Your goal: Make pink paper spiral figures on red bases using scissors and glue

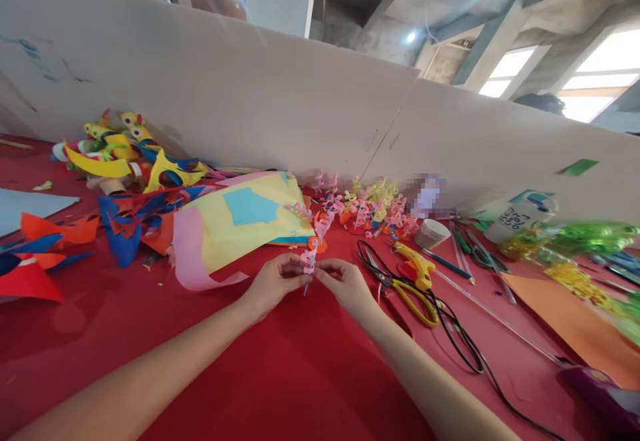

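Between my two hands stands a paper flower stem (310, 262), a thin bluish stick wrapped with curled pink paper. My left hand (277, 281) pinches it from the left with thumb and fingers. From the right, my right hand (345, 284) pinches the pink paper near the lower part of the stick. The stick's bottom end pokes out below the fingertips. Just behind the stem lie finished-looking pink and yellow curled paper flowers (377, 204). A stack of paper sheets (250, 228), yellow and pink with a blue piece on top, lies beyond my left hand.
Right of my right hand lie yellow-handled scissors (415, 301), a yellow glue gun (419, 264) with a black cord, a tape roll (432, 233) and an orange sheet (570, 314). Cut paper shapes (120, 228) and yellow paper figures (115, 144) spread at left. A white partition (240, 101) stands behind.
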The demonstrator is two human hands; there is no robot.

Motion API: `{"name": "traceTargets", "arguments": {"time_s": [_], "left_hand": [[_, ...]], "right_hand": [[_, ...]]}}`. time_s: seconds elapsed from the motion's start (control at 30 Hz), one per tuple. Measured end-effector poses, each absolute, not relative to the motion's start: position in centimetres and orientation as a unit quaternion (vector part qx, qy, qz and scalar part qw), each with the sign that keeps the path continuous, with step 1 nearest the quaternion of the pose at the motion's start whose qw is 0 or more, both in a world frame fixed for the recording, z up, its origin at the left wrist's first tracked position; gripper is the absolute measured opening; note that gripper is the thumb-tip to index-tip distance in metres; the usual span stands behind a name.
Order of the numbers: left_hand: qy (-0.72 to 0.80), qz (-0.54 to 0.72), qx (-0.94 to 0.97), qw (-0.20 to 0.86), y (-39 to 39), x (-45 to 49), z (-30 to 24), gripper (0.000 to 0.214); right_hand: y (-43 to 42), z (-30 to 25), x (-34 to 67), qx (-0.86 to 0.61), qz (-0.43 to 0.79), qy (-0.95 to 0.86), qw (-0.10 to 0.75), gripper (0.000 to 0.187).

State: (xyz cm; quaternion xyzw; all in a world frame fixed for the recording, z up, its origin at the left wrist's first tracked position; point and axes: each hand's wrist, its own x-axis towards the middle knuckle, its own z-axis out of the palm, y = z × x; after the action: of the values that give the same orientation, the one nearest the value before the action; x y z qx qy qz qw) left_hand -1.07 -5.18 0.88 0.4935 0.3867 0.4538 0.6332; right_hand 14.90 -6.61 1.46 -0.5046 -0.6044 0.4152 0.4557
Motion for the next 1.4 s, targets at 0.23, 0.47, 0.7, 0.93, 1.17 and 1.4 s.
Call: {"name": "traceTargets", "arguments": {"time_s": [0.23, 0.47, 0.7, 0.93, 1.17, 1.4], "left_hand": [[0.390, 0.453, 0.493, 0.633, -5.2, -1.1, 1.0, 0.028], [0.390, 0.431, 0.533, 0.615, -5.2, -1.0, 1.1, 0.027], [0.384, 0.432, 0.555, 0.599, -5.2, -1.1, 0.9, 0.029], [0.396, 0.427, 0.579, 0.570, -5.3, -0.9, 1.0, 0.039], [0.384, 0.434, 0.623, 0.525, -5.9, -0.8, 1.5, 0.024], [0.391, 0.459, 0.615, 0.509, -5.8, -0.8, 1.3, 0.021]], "right_hand": [[-6.8, 1.5, 14.9, -0.494, 0.423, -0.610, 0.453, 0.022], [-7.0, 1.4, 14.9, -0.490, 0.445, -0.596, 0.454, 0.021], [-6.8, 1.6, 15.9, -0.497, 0.421, -0.617, 0.441, 0.023], [-6.2, 2.8, 16.9, -0.508, 0.350, -0.587, 0.525, 0.020], [-7.5, 3.5, 15.1, -0.521, 0.330, -0.607, 0.501, 0.028], [-8.1, 3.3, 14.9, -0.526, 0.237, -0.637, 0.512, 0.019]]}}
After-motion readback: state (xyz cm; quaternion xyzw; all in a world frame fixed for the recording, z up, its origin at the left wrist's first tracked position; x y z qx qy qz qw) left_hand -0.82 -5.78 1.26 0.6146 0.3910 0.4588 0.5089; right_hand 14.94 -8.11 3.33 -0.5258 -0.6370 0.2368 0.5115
